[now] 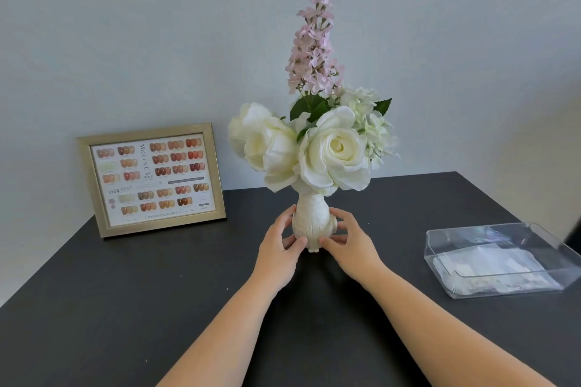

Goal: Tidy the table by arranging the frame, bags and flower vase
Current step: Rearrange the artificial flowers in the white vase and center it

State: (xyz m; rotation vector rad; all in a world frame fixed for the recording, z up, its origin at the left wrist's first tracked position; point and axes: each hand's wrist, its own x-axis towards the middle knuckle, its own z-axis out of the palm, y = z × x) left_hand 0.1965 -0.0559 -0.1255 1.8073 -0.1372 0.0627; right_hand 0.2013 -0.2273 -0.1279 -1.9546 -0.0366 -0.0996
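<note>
A cream flower vase (312,220) stands upright near the middle of the dark table (125,292), filled with white roses and a tall pink sprig. My left hand (279,248) clasps its left side and my right hand (352,245) its right side, thumbs pressed near the base. A gold frame (151,179) with a nail-colour chart leans against the wall at the back left. Clear bags (490,264) lie inside a transparent box (503,258) at the right.
A pale wall rises right behind the table. The table's left edge runs diagonally below the frame, and its right edge passes behind the transparent box. Bare tabletop lies between the frame and the vase.
</note>
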